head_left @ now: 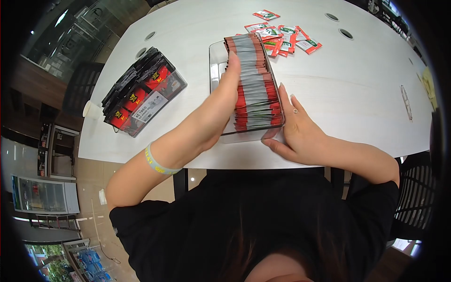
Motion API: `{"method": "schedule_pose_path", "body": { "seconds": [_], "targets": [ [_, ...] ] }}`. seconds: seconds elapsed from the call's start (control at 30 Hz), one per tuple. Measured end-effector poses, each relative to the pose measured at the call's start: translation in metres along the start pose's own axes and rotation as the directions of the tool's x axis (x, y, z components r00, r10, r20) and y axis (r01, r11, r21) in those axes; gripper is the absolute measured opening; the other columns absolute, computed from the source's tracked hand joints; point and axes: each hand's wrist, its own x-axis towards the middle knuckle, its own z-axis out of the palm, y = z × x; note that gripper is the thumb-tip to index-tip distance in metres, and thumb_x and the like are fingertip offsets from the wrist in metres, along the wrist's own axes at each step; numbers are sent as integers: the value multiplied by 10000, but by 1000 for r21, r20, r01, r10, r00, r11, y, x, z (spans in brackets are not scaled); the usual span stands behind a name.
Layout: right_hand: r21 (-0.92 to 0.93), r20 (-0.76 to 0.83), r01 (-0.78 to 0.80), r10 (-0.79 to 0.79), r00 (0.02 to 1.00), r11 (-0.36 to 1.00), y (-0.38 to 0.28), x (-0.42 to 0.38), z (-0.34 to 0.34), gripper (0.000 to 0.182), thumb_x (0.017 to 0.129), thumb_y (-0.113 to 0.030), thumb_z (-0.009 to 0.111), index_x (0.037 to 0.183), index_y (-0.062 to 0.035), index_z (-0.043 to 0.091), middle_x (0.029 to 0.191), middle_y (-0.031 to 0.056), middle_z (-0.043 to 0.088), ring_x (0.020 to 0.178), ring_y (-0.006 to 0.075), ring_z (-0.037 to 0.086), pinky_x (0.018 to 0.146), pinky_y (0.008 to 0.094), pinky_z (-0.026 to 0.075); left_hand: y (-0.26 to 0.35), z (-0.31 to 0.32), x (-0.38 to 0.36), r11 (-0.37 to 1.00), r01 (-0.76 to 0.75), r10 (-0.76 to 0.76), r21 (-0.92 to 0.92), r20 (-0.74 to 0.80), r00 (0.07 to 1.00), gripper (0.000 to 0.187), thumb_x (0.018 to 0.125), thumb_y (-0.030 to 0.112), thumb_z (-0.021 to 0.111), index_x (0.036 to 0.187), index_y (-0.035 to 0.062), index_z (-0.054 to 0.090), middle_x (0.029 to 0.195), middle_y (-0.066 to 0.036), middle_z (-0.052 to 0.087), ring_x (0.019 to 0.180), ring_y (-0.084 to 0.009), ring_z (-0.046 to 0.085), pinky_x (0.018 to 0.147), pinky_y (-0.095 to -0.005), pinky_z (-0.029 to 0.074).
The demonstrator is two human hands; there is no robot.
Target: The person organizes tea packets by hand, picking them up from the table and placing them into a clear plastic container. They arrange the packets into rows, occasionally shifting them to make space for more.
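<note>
A clear plastic box (215, 66) stands near the table's front edge, holding a tightly packed row of red and silver sachets (256, 89). My left hand (221, 110) reaches in on the box's left side, stretched flat along the row and touching it; most of its fingers are hidden from above. My right hand (300, 134) grips the box's near right corner, thumb at the front and fingers along the right wall. Beyond the box, several loose red and white sachets (308, 45) lie in a scattered pile.
To the left stands a second clear box (176, 84) of black and red packets (134, 97), with a printed label (149, 107) on its front. A paper cup (89, 110) is beside it. A pen (406, 102) lies at the right on the white table (357, 89).
</note>
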Motion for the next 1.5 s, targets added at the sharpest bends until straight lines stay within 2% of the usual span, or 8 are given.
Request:
{"method": "schedule_pose_path", "body": {
  "seconds": [0.03,0.1,0.5,0.7,0.8,0.97,1.03,1.5],
  "targets": [
    [0,-1,1,-1,1000,1000,0,0,-1,1023,903,-289,643,1455,127,-112,1376,323,422,1313,428,407,1161,541,167,-1,-3,4,999,15,-15,-51,-6,1000,746,1002,626,182,1468,55,296,1462,-114,400,1319,-214,419,1115,-383,317],
    [25,36,5,-6,999,1000,0,1,-4,994,904,-293,627,1460,116,-88,1501,370,159,1398,472,271,1107,625,220,1,-4,7,995,27,-28,-101,-9,1000,728,1011,608,162,1456,59,333,1451,-122,424,1316,-218,427,1113,-379,323],
    [26,35,25,-25,999,999,1,1,-4,992,905,-303,633,1466,114,-71,1516,360,129,1422,456,230,1106,633,219,-7,-5,31,971,34,-88,-236,-221,971,762,998,623,128,1358,26,436,1270,-144,564,1176,-209,561,1024,-375,459],
    [-17,76,30,-29,997,999,1,3,-7,1013,901,-338,639,1474,101,-71,1523,353,128,1426,449,226,1104,634,219,-4,-18,58,959,21,-84,-283,-213,973,819,988,633,140,1486,-16,173,1367,-202,470,1216,-257,555,981,-417,507],
    [83,15,-25,23,1000,996,-1,8,-14,1147,843,-412,712,1474,90,-105,1511,371,138,1419,462,232,1126,582,229,4,-27,79,962,179,-231,-206,-268,935,892,977,653,114,1398,-95,354,1299,-216,551,1249,-283,513,1072,-428,394],
    [190,-187,34,2,982,981,24,38,-17,1420,686,-542,821,1452,77,-202,1473,413,174,1397,495,245,1155,440,254,16,-41,101,989,139,-146,-55,-159,976,918,970,668,93,1360,-99,411,1281,-206,565,1228,-273,525,1085,-424,379],
    [362,-113,67,-28,993,930,31,45,-14,1513,623,-522,874,1448,-1,-283,1517,408,-22,1451,478,84,1183,436,168,12,-40,108,982,161,-174,-98,-147,974,804,996,612,70,1315,8,494,1171,-144,626,1094,-212,620,969,-384,509],
    [438,-93,125,-94,991,890,39,39,-8,1443,663,-347,847,1439,-62,-336,1551,349,-57,1468,439,71,1188,466,136,5,-22,92,951,144,-190,-273,-151,970,748,1001,617,171,1244,29,565,1078,-96,671,944,-187,654,865,-357,550]
  ]
}}
